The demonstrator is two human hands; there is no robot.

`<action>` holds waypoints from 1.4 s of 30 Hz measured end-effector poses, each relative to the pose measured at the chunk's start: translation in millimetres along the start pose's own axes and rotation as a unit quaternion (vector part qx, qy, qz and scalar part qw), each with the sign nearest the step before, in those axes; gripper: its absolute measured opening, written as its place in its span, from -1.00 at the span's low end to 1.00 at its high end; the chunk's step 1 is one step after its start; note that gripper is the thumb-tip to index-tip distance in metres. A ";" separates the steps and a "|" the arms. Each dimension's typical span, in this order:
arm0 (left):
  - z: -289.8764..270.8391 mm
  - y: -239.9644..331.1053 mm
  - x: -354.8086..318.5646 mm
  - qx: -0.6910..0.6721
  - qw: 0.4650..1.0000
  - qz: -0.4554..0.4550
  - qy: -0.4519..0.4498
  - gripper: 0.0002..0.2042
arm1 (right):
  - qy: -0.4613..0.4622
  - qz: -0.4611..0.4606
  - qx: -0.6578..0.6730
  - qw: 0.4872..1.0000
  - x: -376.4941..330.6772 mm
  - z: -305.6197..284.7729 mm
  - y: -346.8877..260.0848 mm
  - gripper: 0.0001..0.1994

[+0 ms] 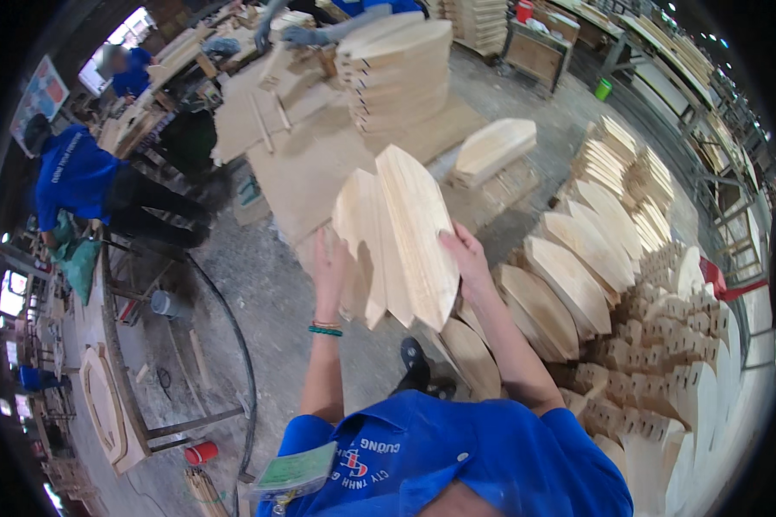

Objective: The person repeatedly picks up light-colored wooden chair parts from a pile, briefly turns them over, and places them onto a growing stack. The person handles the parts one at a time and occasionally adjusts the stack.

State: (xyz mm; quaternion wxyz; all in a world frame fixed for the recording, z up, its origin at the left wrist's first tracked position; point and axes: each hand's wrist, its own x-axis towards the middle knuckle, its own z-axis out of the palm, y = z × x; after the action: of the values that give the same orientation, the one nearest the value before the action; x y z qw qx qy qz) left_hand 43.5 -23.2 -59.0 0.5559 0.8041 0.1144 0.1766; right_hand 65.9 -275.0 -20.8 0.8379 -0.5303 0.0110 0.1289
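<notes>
Several pale wooden panels with pointed ends are fanned out in front of my chest, held between both hands. My right hand (466, 258) grips the right edge of the front wooden panel (416, 233), with the thumb on its face. At the left edge of the fanned wooden panels behind it (359, 237) is my left hand (329, 265), fingers closed around that side and partly hidden. To the right, more pointed panels (569, 280) lean in rows on the floor.
A tall stack of panels (397, 77) stands on a brown sheet (297, 185) ahead, and a lower stack (496, 151) sits beside it. Slotted wooden parts (655, 370) crowd the right. A co-worker in blue (82, 172) stands left, near a black hose (233, 319) and workbench (116, 370).
</notes>
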 end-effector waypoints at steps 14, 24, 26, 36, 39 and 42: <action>29.7 -22.2 20.1 -0.221 0.951 -0.192 -0.100 -0.43 | -0.035 -0.142 -0.198 0.969 30.7 -4.6 60.6 -0.19; 21.3 -35.2 19.9 -0.172 0.959 -0.183 -0.130 -0.44 | 0.118 -0.244 -0.229 0.935 11.1 11.2 89.3 -0.33; 25.2 -39.3 23.4 -0.148 0.959 -0.183 -0.159 -0.44 | 0.101 -0.168 -0.156 0.968 7.0 -10.8 93.5 -0.43; 27.8 -28.7 21.6 -0.136 0.934 -0.288 -0.161 -0.40 | 0.297 -0.060 0.119 0.946 10.0 -161.4 96.7 -0.63; 22.7 -29.7 22.6 -0.134 0.932 -0.296 -0.159 -0.41 | 0.281 -0.018 0.138 0.950 10.4 -157.5 105.7 -0.63; 22.6 -24.9 22.8 -0.114 0.944 -0.275 -0.141 -0.44 | 0.261 -0.013 0.123 0.957 8.3 -142.4 118.3 -0.70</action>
State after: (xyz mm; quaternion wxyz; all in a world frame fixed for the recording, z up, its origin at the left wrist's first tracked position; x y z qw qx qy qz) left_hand 73.9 -24.9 -85.8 0.6815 0.6889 0.2311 -0.0866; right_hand 63.9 -352.4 -189.2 0.8661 -0.4387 0.2379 -0.0275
